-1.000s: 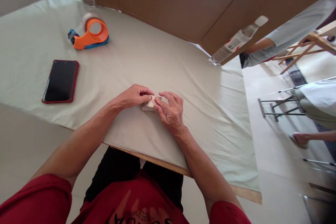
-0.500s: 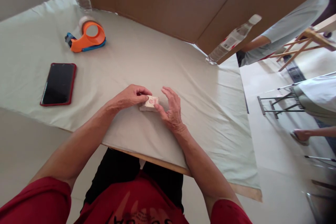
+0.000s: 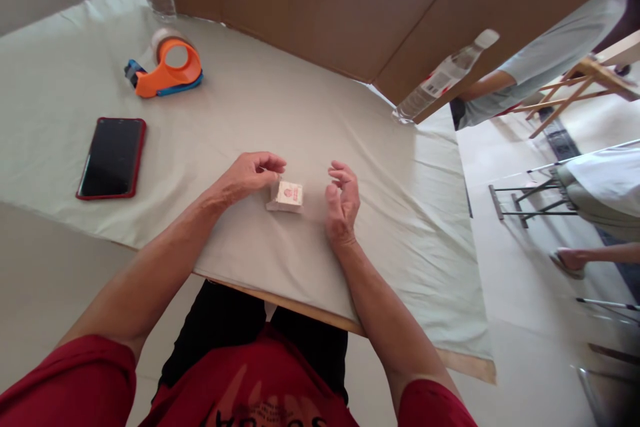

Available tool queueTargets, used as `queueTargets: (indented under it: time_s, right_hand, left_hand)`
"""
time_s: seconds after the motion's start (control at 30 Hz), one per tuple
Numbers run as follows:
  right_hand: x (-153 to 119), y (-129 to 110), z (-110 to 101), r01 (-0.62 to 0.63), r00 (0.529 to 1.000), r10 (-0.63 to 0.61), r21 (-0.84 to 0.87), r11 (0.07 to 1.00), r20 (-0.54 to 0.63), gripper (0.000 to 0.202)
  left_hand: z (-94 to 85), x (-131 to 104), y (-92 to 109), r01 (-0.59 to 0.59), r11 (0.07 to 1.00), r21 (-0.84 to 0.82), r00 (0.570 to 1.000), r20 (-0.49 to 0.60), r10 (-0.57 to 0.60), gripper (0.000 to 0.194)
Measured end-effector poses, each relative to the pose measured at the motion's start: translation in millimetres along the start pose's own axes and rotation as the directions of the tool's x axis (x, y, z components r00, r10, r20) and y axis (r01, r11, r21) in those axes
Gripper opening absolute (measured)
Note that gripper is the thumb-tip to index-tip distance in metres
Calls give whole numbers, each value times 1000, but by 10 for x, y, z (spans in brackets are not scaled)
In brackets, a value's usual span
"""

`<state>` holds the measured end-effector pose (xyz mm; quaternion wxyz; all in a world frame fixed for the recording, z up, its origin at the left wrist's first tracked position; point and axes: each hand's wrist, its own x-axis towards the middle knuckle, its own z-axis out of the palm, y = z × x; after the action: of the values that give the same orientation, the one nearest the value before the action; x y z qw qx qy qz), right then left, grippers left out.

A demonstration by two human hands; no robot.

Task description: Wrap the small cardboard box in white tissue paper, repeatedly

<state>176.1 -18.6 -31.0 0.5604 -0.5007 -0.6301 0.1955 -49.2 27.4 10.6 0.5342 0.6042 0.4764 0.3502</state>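
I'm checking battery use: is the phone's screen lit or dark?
Dark: the phone lies face up on the cloth, showing only black.

Indoor shared room, makeshift work area; exact kind unclear. Cloth-covered table, cardboard panels standing toward far edge, tape dispenser at left. Beyond right edge: pale floor, folding stool, other people.

The box lies on the cloth, right of the phone and tape dispenser.
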Motion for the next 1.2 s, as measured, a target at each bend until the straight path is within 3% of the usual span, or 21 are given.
queueTargets:
  time_s: [0.1,0.17,0.23,0.43,0.57,0.7,0.9,1.07,1.2]
  right_hand:
    - [66,113,7,-261,954,275,120,958,-121,41]
    - [94,161,25,-318,931,340,161,934,-132,44]
    - [101,179,41,-312,938,331,162,936,-105,45]
    - [72,162,42,-286,955,294,140,948,-42,42]
    - [70,155,25,-273,962,274,117,955,2,42]
    - [72,147,12,-255,965,249,87,963,79,48]
    - [69,111,-13,-169,970,161,28,985,182,62]
    - [67,70,-8,-89,898,56,56,995,437,98]
    - [60,92,26,-26,865,13,19,999,502,107]
  left_hand:
    - [-41,55,-61,32,998,-46,978,-205,-41,33]
    - [-64,89,-93,37,996,-75,954,-294,-58,27]
    - [-74,108,-102,14,994,-107,947,-317,-48,24]
    - [-52,74,-46,-34,991,-130,977,-214,5,23]
    - [-61,37,-10,41,996,-82,994,-97,-49,29]
    - [-89,10,43,119,991,57,992,43,-122,38]
    - [-124,-11,85,94,987,127,982,149,-113,47]
    - [-127,-6,76,82,986,143,973,205,-110,49]
    - [-110,-9,73,73,989,131,972,215,-100,45]
